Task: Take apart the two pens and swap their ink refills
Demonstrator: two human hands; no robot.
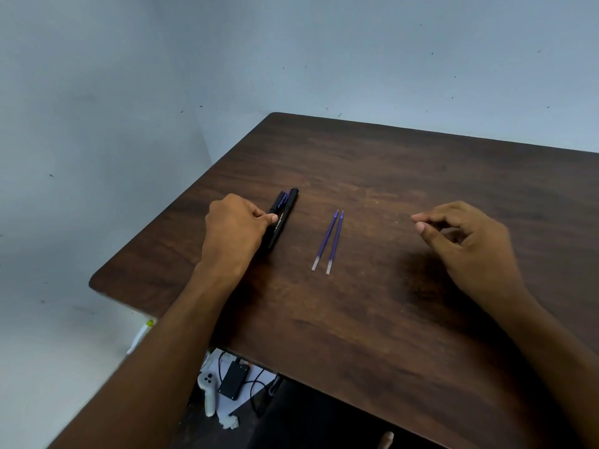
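pens [281, 218] left of refills [328, 242], on table [389, 335]

On the dark wooden table [421, 319], the left hand [233, 231] grips the black pen bodies [281, 218] at far left. Two purple ink refills [329, 243] lie side by side mid-table. The right hand [466, 241] hovers to their right, fingers loosely curled, holding nothing.
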